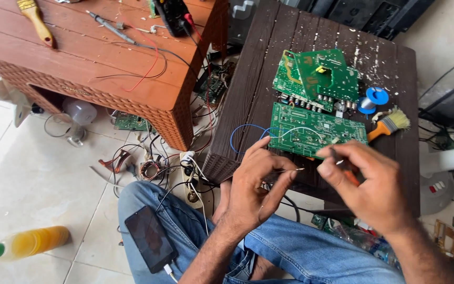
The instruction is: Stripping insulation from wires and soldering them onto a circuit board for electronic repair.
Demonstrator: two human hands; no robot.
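left hand [250,181] fingers pinched thin bare wire end [294,170] | right hand [366,181] fingers gripped orange-handled soldering tool [349,176] | green rectangular circuit board [311,131] near dark slatted worktop [258,89] front edge | step: judged tinning; next needs steady tip contact

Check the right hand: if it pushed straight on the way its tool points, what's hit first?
Probably the lower green circuit board. The right hand holds an orange-handled tool aimed up-left at the board's near edge on the dark table. Depth is unclear, so the tip may already touch.
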